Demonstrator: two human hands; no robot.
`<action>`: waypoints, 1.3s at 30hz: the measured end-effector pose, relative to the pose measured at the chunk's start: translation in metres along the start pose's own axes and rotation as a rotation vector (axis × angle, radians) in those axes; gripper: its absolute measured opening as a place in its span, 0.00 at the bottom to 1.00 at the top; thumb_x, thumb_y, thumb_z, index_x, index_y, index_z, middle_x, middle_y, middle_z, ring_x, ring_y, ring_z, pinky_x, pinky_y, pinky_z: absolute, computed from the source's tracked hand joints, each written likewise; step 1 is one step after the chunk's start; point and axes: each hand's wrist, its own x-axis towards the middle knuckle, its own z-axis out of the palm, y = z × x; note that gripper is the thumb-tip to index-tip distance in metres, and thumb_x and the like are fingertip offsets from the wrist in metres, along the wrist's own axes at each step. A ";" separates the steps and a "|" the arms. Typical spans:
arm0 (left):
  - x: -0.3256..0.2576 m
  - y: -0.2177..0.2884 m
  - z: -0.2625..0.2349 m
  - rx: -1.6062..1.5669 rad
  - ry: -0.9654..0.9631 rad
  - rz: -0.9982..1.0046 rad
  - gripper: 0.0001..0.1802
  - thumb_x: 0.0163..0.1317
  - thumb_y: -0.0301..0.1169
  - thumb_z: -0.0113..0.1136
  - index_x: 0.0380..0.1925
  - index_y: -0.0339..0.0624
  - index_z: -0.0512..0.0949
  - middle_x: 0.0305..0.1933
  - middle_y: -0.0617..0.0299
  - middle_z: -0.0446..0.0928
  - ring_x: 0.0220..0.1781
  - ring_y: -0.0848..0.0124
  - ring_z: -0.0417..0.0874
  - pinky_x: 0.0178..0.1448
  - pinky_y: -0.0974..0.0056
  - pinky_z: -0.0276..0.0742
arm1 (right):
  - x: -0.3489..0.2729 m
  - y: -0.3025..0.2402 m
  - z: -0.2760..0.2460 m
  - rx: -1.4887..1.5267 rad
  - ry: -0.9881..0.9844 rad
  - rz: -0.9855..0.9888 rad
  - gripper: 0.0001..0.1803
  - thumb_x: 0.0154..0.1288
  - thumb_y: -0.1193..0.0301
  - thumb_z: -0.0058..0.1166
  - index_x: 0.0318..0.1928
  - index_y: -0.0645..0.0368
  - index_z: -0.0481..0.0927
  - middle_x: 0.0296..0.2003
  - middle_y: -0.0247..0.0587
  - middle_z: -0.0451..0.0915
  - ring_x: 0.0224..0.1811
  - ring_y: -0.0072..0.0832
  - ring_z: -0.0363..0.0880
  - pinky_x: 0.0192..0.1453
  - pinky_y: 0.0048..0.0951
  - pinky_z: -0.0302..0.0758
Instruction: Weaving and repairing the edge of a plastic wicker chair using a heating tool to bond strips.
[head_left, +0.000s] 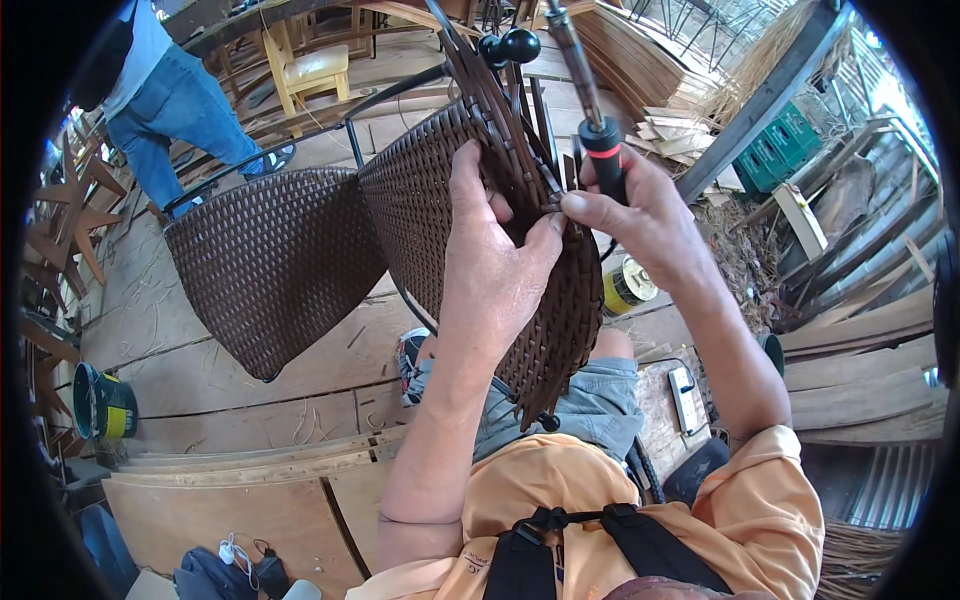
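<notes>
The woven chair point(440, 200), dark brown wicker on a black metal frame, was held up in front of the person, its seat panel tilted toward the camera and its lower edge resting over the person's lap. Loose strip ends point(520, 110) stood up from the weave at the upper edge, where both hands met.

The left hand point(495, 265) lay flat against the woven panel, fingers partly curled, the thumb reaching up to press on a strip at the edge. It was not clenched; it pinched the weave between thumb and forefinger. The right hand point(640, 215) was closed around the black-and-red handle of a tool point(600, 150), whose metal shaft ran upward and away. The right forefinger extended to touch the same spot on the weave, meeting the left thumb tip. Whether the tool's tip touched the chair could not be determined.

A second woven panel point(275, 265), of matching brown wicker, stood just beside the first on the left, on the same frame. Below it was a plank floor point(200, 370). A yellow-and-black tin point(628, 285) sat on the floor near the right forearm, and another can point(100, 405) stood well apart at the left. A yellow wooden chair point(310, 70) and a standing person in blue trousers point(170, 110) were farther off at the upper left. Green crates point(780, 150) were at the upper right.
</notes>
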 end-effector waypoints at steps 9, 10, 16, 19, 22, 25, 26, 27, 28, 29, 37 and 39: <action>0.000 -0.007 0.002 0.055 0.019 0.035 0.41 0.53 0.24 0.60 0.64 0.35 0.50 0.42 0.53 0.72 0.39 0.68 0.74 0.49 0.61 0.74 | -0.001 -0.005 0.000 -0.130 0.024 -0.042 0.25 0.51 0.55 0.66 0.37 0.63 0.73 0.23 0.35 0.72 0.27 0.25 0.70 0.33 0.29 0.69; 0.001 -0.008 0.002 0.081 0.034 0.042 0.40 0.53 0.24 0.60 0.64 0.35 0.50 0.41 0.53 0.72 0.39 0.68 0.74 0.49 0.61 0.74 | -0.001 -0.006 0.000 -0.141 0.018 -0.048 0.25 0.51 0.55 0.66 0.37 0.64 0.73 0.23 0.36 0.72 0.28 0.26 0.71 0.33 0.29 0.69; 0.000 -0.006 0.000 0.052 0.013 0.007 0.42 0.54 0.25 0.60 0.65 0.34 0.49 0.37 0.56 0.71 0.36 0.70 0.73 0.46 0.65 0.74 | -0.005 -0.001 0.008 -0.101 0.107 -0.047 0.26 0.52 0.56 0.65 0.39 0.66 0.72 0.26 0.40 0.73 0.29 0.28 0.72 0.35 0.31 0.70; -0.002 -0.004 0.001 0.013 0.016 -0.017 0.43 0.54 0.25 0.60 0.66 0.32 0.47 0.36 0.57 0.71 0.36 0.71 0.73 0.45 0.66 0.74 | -0.007 0.005 0.009 -0.064 0.149 -0.104 0.27 0.51 0.57 0.65 0.40 0.68 0.72 0.27 0.41 0.74 0.30 0.29 0.72 0.36 0.31 0.71; -0.002 -0.003 0.002 0.008 0.029 0.004 0.43 0.54 0.25 0.60 0.66 0.31 0.47 0.34 0.59 0.69 0.35 0.72 0.72 0.44 0.67 0.73 | -0.009 0.014 0.011 0.252 0.136 -0.032 0.26 0.54 0.58 0.64 0.41 0.65 0.71 0.27 0.35 0.72 0.27 0.22 0.69 0.32 0.25 0.68; 0.000 -0.005 0.002 0.016 0.032 0.043 0.43 0.53 0.25 0.60 0.66 0.31 0.47 0.33 0.61 0.68 0.34 0.73 0.71 0.43 0.68 0.73 | -0.019 0.027 0.016 0.593 0.146 0.024 0.21 0.57 0.59 0.63 0.41 0.60 0.70 0.26 0.28 0.69 0.24 0.15 0.66 0.27 0.18 0.64; 0.001 -0.005 0.002 0.063 0.042 0.067 0.43 0.53 0.25 0.61 0.66 0.30 0.47 0.32 0.62 0.67 0.34 0.74 0.70 0.42 0.68 0.73 | -0.021 0.031 0.020 0.699 0.177 0.052 0.21 0.58 0.59 0.62 0.41 0.59 0.70 0.26 0.28 0.69 0.24 0.15 0.67 0.27 0.18 0.65; 0.001 -0.005 0.002 0.068 0.042 0.101 0.43 0.53 0.25 0.61 0.66 0.30 0.47 0.32 0.62 0.67 0.34 0.74 0.70 0.42 0.68 0.73 | -0.024 0.035 0.023 0.801 0.220 0.121 0.20 0.59 0.59 0.62 0.40 0.58 0.70 0.25 0.28 0.69 0.23 0.15 0.67 0.26 0.18 0.65; 0.001 -0.005 0.002 0.040 0.042 0.089 0.44 0.53 0.25 0.61 0.66 0.29 0.47 0.33 0.62 0.67 0.34 0.75 0.70 0.41 0.69 0.73 | -0.028 0.038 0.026 0.834 0.207 0.131 0.18 0.61 0.60 0.61 0.41 0.58 0.71 0.26 0.26 0.69 0.24 0.14 0.66 0.27 0.17 0.64; 0.000 -0.005 0.003 0.015 0.040 0.075 0.44 0.53 0.25 0.61 0.66 0.29 0.47 0.33 0.63 0.67 0.35 0.75 0.70 0.41 0.69 0.73 | -0.032 0.041 0.028 0.858 0.201 0.086 0.18 0.61 0.60 0.61 0.41 0.58 0.71 0.26 0.26 0.69 0.24 0.14 0.66 0.27 0.17 0.64; -0.002 -0.004 0.005 -0.045 0.034 0.057 0.43 0.53 0.24 0.62 0.65 0.30 0.49 0.36 0.64 0.68 0.36 0.78 0.66 0.44 0.72 0.70 | -0.033 0.029 0.030 0.970 0.137 0.089 0.17 0.60 0.63 0.63 0.42 0.58 0.72 0.30 0.26 0.70 0.33 0.13 0.66 0.37 0.17 0.65; -0.001 -0.006 0.005 -0.022 0.035 0.061 0.43 0.53 0.25 0.62 0.65 0.30 0.50 0.36 0.65 0.66 0.37 0.78 0.64 0.45 0.72 0.69 | -0.029 0.027 0.027 0.938 0.044 0.095 0.18 0.59 0.63 0.62 0.45 0.58 0.72 0.33 0.27 0.70 0.37 0.15 0.66 0.44 0.19 0.64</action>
